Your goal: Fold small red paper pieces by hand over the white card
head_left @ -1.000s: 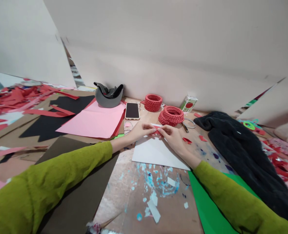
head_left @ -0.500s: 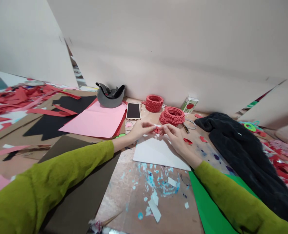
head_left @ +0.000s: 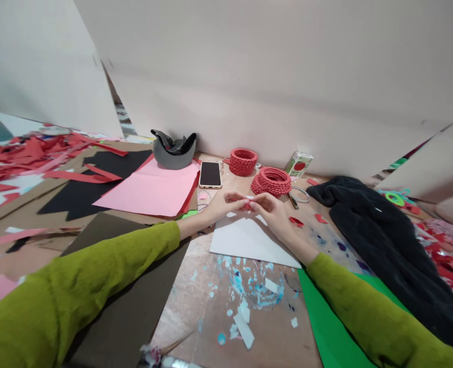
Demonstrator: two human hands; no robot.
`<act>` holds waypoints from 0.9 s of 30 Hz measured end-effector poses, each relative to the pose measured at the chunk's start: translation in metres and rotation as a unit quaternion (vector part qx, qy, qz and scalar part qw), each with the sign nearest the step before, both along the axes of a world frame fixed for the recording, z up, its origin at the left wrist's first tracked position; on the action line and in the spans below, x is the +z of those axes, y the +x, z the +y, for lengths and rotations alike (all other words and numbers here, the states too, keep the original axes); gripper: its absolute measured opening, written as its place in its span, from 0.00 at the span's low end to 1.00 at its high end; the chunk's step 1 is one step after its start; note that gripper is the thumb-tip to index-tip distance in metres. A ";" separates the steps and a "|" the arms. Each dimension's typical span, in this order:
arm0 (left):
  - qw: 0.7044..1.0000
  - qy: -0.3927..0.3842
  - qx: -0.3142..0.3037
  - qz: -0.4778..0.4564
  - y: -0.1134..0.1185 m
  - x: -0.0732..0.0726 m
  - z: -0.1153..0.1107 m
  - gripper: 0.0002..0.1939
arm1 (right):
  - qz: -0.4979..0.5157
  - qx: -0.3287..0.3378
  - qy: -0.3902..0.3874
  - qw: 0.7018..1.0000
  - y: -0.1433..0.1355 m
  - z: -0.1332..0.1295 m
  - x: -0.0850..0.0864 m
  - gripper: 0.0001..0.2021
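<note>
Both hands meet over the far part of a white sheet (head_left: 247, 239). My left hand (head_left: 228, 203) pinches a small piece of red paper (head_left: 247, 205) from the left. Against its other side, the fingertips of my right hand (head_left: 270, 208) are closed on the same piece. Fingers cover most of the paper, so its folded shape is hard to make out. Just beyond the hands stand a ring of folded red paper (head_left: 243, 162) and a second, coiled red paper ring (head_left: 271, 182). Loose red paper pieces (head_left: 296, 221) lie to the right of my right hand.
A phone (head_left: 210, 174), a grey cap (head_left: 175, 151) and pink paper (head_left: 153, 189) lie at the left. A small carton (head_left: 299, 164) stands by the wall. Dark fabric (head_left: 380, 230) and green paper (head_left: 332, 317) are at the right. Red scraps (head_left: 30, 153) pile at far left.
My fingertips have closed in more tightly around the red paper, so less of it shows now. The arms have hardly moved, and the view has shifted very slightly.
</note>
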State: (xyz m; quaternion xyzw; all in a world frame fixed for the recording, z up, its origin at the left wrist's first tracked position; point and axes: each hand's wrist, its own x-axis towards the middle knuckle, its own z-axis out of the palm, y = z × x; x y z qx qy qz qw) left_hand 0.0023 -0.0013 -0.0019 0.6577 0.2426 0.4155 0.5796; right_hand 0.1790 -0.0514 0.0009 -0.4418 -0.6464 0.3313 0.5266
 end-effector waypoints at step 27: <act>1.000 -0.026 -0.008 -0.002 0.000 -0.002 0.001 0.18 | -0.015 -0.024 -0.020 0.999 0.000 -0.002 0.004 0.14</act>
